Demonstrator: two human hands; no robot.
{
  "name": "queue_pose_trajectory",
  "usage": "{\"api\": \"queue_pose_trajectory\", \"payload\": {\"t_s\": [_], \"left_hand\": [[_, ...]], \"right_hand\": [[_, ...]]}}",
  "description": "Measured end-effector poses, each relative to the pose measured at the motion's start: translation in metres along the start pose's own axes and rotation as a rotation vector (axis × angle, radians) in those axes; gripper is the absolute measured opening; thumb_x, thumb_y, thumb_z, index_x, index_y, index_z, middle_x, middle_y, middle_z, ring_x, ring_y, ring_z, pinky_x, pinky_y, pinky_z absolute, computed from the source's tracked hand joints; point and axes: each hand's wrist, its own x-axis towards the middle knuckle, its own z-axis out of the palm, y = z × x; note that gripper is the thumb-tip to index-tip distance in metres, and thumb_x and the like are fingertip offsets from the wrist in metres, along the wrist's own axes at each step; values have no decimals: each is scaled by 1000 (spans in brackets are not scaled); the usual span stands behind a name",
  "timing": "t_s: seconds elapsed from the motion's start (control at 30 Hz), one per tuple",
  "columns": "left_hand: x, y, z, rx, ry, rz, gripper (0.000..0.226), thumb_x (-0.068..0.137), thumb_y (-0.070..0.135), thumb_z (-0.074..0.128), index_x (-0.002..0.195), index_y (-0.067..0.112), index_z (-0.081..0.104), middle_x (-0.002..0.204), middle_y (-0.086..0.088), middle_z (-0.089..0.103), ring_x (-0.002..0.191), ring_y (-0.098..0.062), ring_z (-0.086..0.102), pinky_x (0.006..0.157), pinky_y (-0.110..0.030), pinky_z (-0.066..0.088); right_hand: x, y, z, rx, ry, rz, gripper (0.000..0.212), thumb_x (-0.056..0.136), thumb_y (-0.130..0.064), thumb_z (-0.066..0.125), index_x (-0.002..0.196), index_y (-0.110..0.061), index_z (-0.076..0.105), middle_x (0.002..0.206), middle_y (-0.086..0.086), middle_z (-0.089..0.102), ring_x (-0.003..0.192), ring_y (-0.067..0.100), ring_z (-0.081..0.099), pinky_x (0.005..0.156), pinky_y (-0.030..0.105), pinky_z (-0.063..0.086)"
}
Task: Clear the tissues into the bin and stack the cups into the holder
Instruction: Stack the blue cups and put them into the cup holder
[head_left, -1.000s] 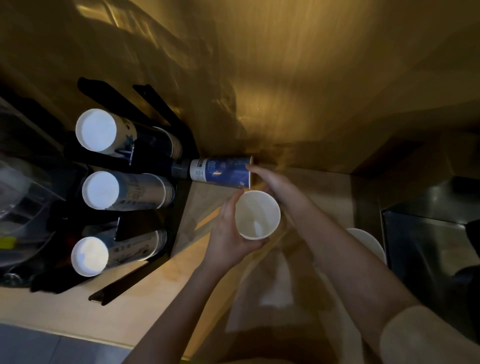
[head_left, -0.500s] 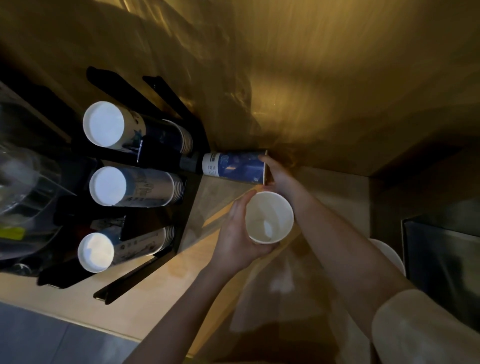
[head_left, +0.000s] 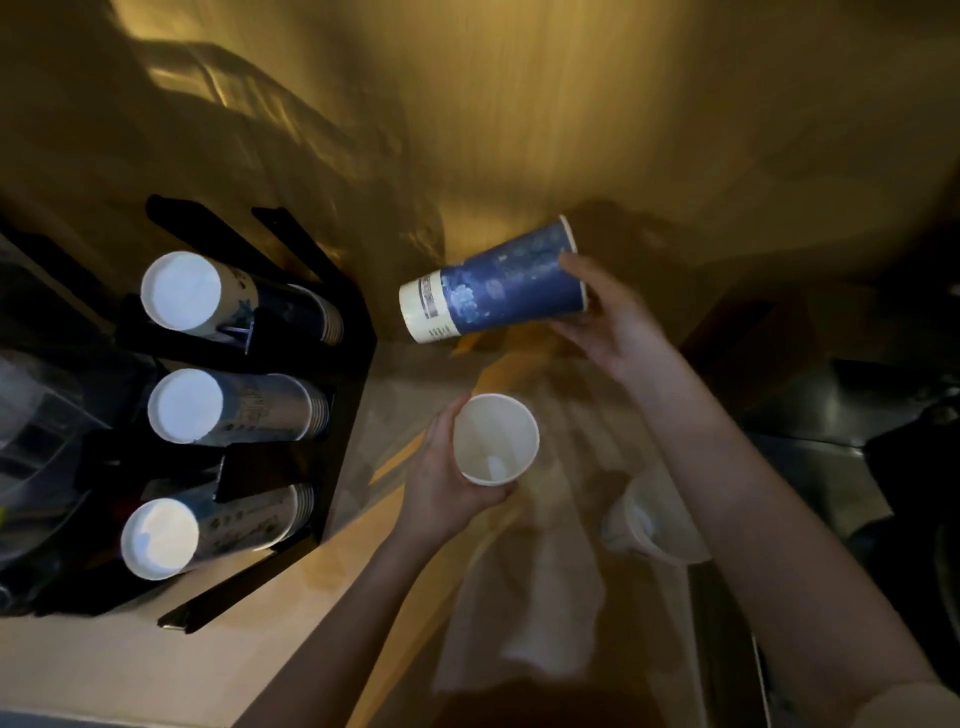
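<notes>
My right hand (head_left: 610, 317) grips a tall blue paper cup (head_left: 493, 283) by its rim, held sideways in the air with its white base pointing left toward the black cup holder (head_left: 343, 364). The cup is clear of the holder, a short gap to its right. My left hand (head_left: 447, 473) holds a smaller white cup (head_left: 496, 439) upright, mouth toward me, below the blue one. Three stacks of cups (head_left: 228, 408) lie sideways in the holder's slots, white bases facing me. Another white cup (head_left: 654, 514) stands on the counter under my right forearm.
The wooden counter (head_left: 156, 654) runs along the bottom left. A brown wall (head_left: 519, 104) rises close behind the holder. Clear plastic containers (head_left: 36, 431) sit at the far left. A dark metal appliance (head_left: 857, 431) stands at the right. A pale sheet (head_left: 524, 623) lies below my hands.
My right hand has pulled the blue cup out to the right and upward, away from the holder's top slot, tilting it. My left hand with the white cup stayed roughly in place.
</notes>
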Motion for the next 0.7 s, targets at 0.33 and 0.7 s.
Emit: {"api": "queue_pose_trajectory", "payload": {"t_s": [0.33, 0.7], "left_hand": [[3, -4, 7, -142, 28, -43, 85, 43, 21, 87, 118, 21, 47, 112, -3, 63, 102, -23, 61, 78, -35, 52], [0, -3, 10, -241, 49, -62, 99, 44, 25, 88, 126, 31, 32, 122, 4, 54, 109, -10, 53, 83, -22, 50]], "right_hand": [[-86, -33, 6, -713, -165, -364, 73, 50, -38, 83, 116, -19, 57, 114, 0, 59, 104, 12, 58, 88, 25, 47], [-79, 55, -2, -1272, -195, -454, 99, 42, -53, 84, 127, -25, 43, 112, -10, 33, 103, 7, 39, 87, 24, 32]]}}
